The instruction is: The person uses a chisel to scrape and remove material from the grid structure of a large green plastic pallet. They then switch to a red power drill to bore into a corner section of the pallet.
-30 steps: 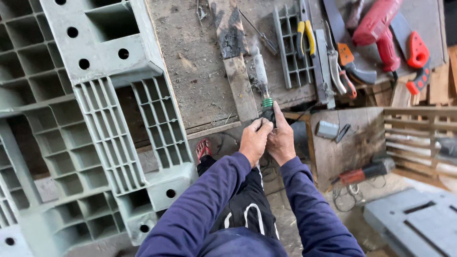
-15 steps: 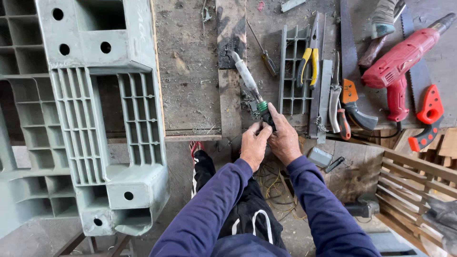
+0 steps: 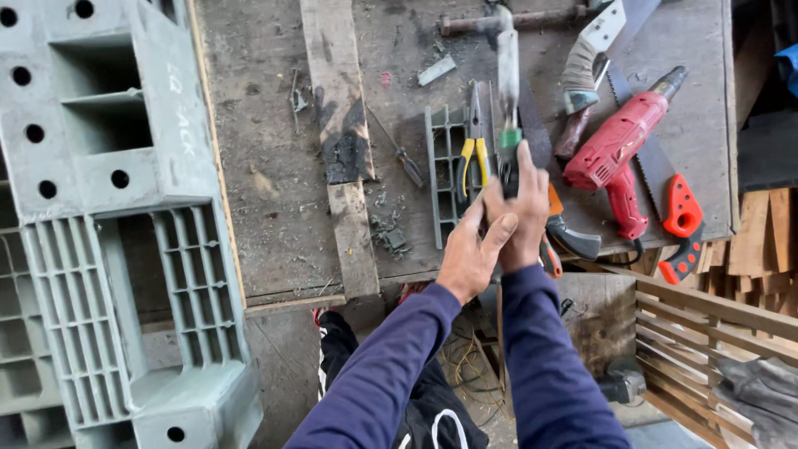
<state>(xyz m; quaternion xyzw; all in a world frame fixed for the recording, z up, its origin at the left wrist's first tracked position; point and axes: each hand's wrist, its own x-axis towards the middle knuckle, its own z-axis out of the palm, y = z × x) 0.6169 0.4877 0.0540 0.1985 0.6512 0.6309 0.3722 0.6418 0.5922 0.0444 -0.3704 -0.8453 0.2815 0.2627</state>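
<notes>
Both of my hands are clasped around the black handle of a long tool (image 3: 508,66) that has a green collar and a worn grey shaft. My right hand (image 3: 524,208) wraps the handle just below the collar. My left hand (image 3: 468,259) presses against it from the left, fingers pointing up. The shaft points away from me over the workbench (image 3: 266,166), above a grey plastic grid piece (image 3: 440,170) and yellow-handled pliers (image 3: 474,154). What the tool's tip looks like is unclear.
A large grey plastic pallet (image 3: 108,208) covers the bench's left side. A charred wooden plank (image 3: 341,125) lies in the middle. To the right are a red power drill (image 3: 619,145), a red-handled handsaw (image 3: 677,212) and a hammer (image 3: 499,18). Wooden slats (image 3: 706,333) stand at lower right.
My hands have lifted the tool higher and further over the bench, and its shaft now stands nearly straight away from me. The view has shifted toward the bench's right side.
</notes>
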